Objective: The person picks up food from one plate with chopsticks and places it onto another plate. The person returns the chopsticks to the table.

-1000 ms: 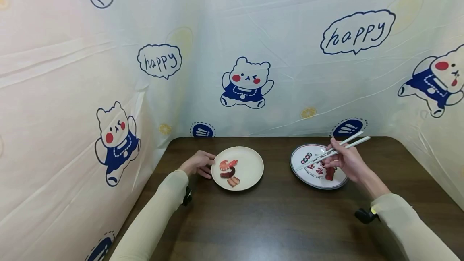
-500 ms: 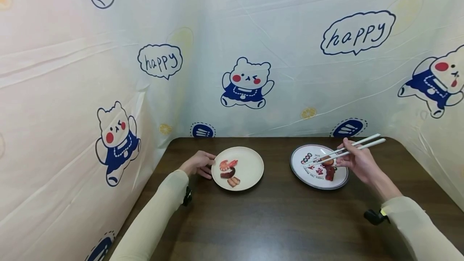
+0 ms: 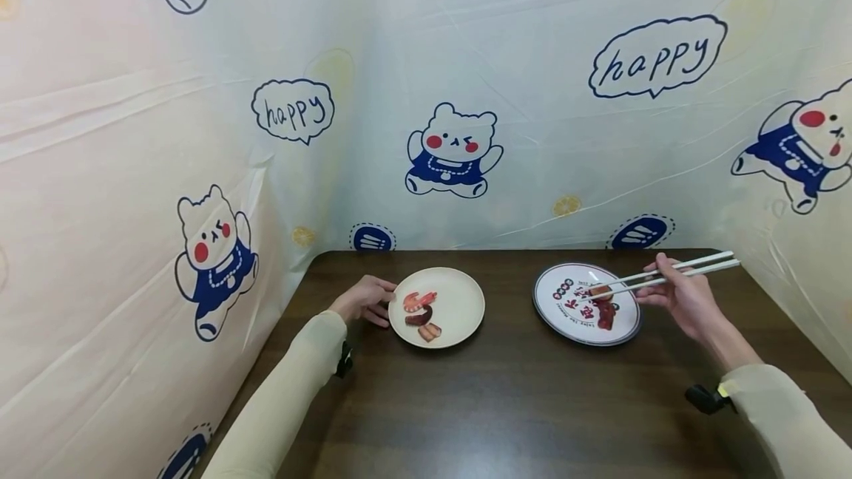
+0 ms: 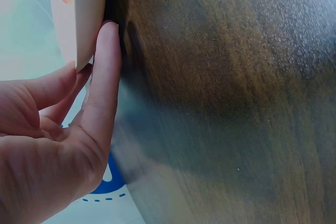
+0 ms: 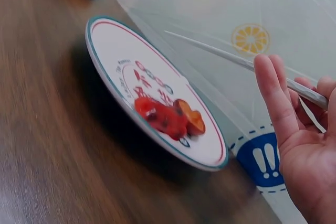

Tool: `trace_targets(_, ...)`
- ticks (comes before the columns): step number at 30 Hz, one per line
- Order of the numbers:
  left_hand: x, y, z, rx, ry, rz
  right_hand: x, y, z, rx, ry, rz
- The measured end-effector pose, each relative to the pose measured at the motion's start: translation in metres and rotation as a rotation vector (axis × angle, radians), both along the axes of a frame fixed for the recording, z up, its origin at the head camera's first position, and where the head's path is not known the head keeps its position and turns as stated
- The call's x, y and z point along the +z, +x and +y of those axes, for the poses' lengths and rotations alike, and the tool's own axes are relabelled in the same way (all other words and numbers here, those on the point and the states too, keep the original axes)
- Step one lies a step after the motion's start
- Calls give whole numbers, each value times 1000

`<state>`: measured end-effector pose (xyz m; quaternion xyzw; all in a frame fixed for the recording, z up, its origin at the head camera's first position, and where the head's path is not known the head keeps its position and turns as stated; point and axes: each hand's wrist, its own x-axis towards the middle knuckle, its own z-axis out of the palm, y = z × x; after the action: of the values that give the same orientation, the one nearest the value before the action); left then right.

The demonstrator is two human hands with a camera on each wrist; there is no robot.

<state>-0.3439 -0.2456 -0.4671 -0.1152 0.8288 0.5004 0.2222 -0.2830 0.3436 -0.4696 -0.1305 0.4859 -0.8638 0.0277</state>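
Note:
My left hand point(image 3: 364, 301) pinches the left rim of a cream plate point(image 3: 459, 309), thumb on the edge and fingers point(image 4: 105, 72) underneath. Toy-like food lies on that plate: a shrimp point(image 3: 418, 302), a dark brown curved piece point(image 3: 419, 318) and a striped bacon-like piece point(image 3: 429, 332). In my right hand point(image 3: 688, 300) is a pair of white chopsticks point(image 3: 705, 265), their tips over the white plate point(image 3: 552, 316) with blue rim and red lettering. This plate bears a glossy red piece point(image 5: 165, 120) and an orange-brown piece point(image 5: 190, 116). Nothing is between the chopstick tips that I can make out.
Both plates stand on a dark wooden table point(image 3: 506, 405), with a gap between them. A pale printed curtain point(image 3: 532, 154) encloses the table's back and sides. A black wrist camera point(image 3: 705, 399) sits at my right sleeve.
My right hand has moved to the right with the chopsticks, and their tips have shifted rightward over the white plate. The left hand and both plates stay in place.

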Motion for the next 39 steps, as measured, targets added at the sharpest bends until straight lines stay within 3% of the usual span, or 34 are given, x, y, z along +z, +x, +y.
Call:
trace_targets(20,4,2,2,-7,-3,8,-7,5,18,-175,29,80)
trace_targets(31,1,2,2,-13,3,6,-10,8,18,-248,158,31)
trace_targets(39,1,1,3,-14,-2,10,-13,1,7,-314,248,-27)
